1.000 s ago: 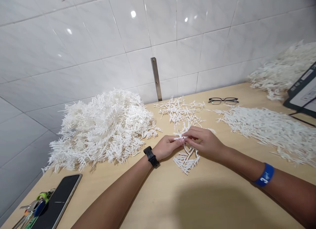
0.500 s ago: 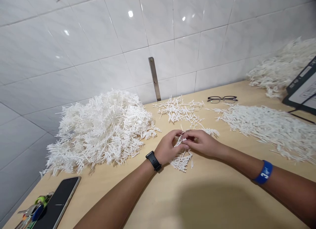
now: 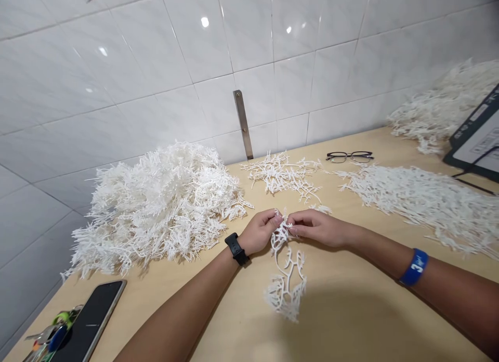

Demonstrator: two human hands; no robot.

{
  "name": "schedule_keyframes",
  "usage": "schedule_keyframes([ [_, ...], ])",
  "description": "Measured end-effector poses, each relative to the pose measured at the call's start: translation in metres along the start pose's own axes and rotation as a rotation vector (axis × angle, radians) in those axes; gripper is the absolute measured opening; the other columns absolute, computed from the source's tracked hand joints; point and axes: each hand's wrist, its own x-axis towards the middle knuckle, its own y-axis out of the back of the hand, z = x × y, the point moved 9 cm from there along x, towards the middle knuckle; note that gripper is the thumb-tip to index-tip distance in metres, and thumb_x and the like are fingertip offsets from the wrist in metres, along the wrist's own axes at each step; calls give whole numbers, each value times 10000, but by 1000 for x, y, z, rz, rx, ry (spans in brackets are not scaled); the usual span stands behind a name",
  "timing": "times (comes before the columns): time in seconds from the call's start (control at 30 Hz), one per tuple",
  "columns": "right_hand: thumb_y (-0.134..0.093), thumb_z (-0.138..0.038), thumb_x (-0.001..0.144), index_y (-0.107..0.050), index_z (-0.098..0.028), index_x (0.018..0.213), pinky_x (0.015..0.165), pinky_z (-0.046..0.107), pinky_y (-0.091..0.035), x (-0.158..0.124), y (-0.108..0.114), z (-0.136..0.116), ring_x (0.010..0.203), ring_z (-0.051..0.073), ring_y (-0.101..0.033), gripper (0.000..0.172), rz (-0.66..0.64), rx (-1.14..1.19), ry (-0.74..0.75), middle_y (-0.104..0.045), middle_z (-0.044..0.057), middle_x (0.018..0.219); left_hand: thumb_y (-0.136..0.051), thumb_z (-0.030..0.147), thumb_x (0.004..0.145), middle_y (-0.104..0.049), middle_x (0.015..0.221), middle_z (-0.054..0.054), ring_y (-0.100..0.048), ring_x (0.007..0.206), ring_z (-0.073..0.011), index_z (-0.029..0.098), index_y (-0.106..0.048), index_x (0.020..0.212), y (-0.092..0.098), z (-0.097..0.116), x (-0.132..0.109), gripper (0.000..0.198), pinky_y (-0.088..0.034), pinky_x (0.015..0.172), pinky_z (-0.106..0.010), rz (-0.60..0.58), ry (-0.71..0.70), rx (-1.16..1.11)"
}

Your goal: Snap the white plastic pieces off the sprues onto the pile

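A pale wooden table (image 3: 234, 320) stands with its back edge along a white tiled wall (image 3: 156, 44). Mid-table, well in from the left edge, is a branched white piece (image 3: 287, 282), its lacy lower fronds trailing toward the viewer. The left hand (image 3: 258, 232) pinches its top between thumb and fingers; the right hand (image 3: 323, 228) is drawn narrow, fingertips on it just beside, partly hiding their grip. Working it well probably means a firm left pinch close to the right fingertips and small, gentle movements, since the thin stems look easy to snag. A tangled white heap (image 3: 159, 208) sits by the left edge; a flatter spread of white sprigs (image 3: 421, 206) lies to the right, and glasses (image 3: 338, 155) rest near the back edge.
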Motion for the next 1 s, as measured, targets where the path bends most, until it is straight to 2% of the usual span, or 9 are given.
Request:
schedule_keyframes([
  [0.13, -621, -430, 867, -513, -153, 756, 599, 253, -341, 1, -6, 0, 627, 104, -435, 318, -69, 257, 22, -486, -15, 676, -659, 572, 752, -484, 601, 32, -414, 534, -70, 142, -496, 718, -10, -12, -3, 462, -336, 557, -221, -57, 111, -319],
  [0.23, -655, -409, 851, -531, -133, 762, 612, 258, -370, 0, -11, -1, 632, 103, -466, 315, -142, 326, 13, -510, -4, 682, -707, 528, 732, -559, 630, 4, -504, 522, -90, 141, -511, 769, -24, -19, -8, 435, -385, 538, -226, -144, 211, -574],
  [0.3, -659, -393, 852, -551, -119, 772, 630, 267, -395, -2, -14, -1, 650, 109, -493, 305, -187, 338, 0, -534, 11, 702, -737, 479, 721, -583, 641, -11, -534, 523, -99, 132, -535, 794, -30, -20, -12, 408, -397, 524, -223, -197, 250, -654],
  [0.5, -653, -364, 863, -568, -115, 787, 669, 288, -441, -9, -19, 0, 673, 116, -524, 274, -279, 370, -2, -560, 20, 714, -762, 455, 701, -573, 601, -6, -505, 462, -81, 120, -578, 821, -38, -20, -20, 401, -361, 465, -204, -315, 326, -664],
  [0.8, -659, -339, 861, -556, -113, 730, 610, 271, -421, -16, -27, -6, 600, 110, -522, 281, -416, 454, 56, -533, 3, 627, -745, 468, 719, -574, 617, -16, -502, 490, -79, 113, -607, 850, -53, -21, -32, 403, -361, 483, -202, -428, 373, -678],
  [1.0, -665, -356, 850, -561, -121, 729, 536, 232, -388, -16, -30, -5, 504, 83, -465, 284, -390, 542, 88, -516, -19, 560, -713, 473, 737, -555, 615, -7, -473, 484, -92, 144, -579, 835, -59, -14, -33, 368, -354, 510, -234, -475, 333, -739],
])
